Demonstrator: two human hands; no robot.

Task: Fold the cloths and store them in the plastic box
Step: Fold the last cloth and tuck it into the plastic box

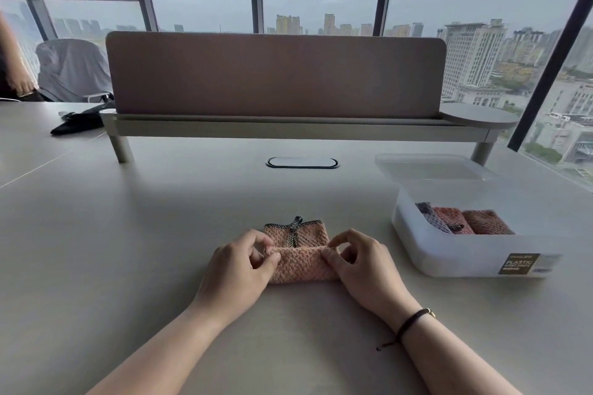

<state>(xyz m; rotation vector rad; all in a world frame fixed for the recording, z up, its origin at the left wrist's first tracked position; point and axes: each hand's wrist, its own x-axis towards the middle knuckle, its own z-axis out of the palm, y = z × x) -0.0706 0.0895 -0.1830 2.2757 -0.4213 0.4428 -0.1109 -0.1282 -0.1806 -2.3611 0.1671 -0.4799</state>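
1. Cloth: small pink waffle-knit cloth with dark checked trim and hanging loop [296,252] lies on the pale grey table [128,234], centre, right in front of me. The near half is folded up over itself into a thick roll; the far half is flat, trim edge and loop pointing away from me.
2. My left hand [239,269] is pinched on the left end of the fold, thumb and index finger closed on the cloth edge, other fingers curled above it.
3. My right hand [361,263] mirrors it, thumb and fingertips nipping the right end of the same fold. A thin dark cord bracelet [412,321] is on that wrist.
4. Both forearms rest low over the table, coming in from the near edge.
5. The translucent white rectangular plastic box [455,253] sits to the right of the cloth, well apart from my right hand, open top, brown label on its near right corner.
6. Inside the box: three folded cloths stand side by side, one grey [428,215], one salmon pink [451,218], one darker reddish [486,221], against the far right part.
7. The clear plastic lid [430,167] lies just behind the box; I cannot tell if they touch.
8. Behind all that: taupe felt desk divider on a raised shelf [276,74], oval cable grommet [302,162] in the table below it.
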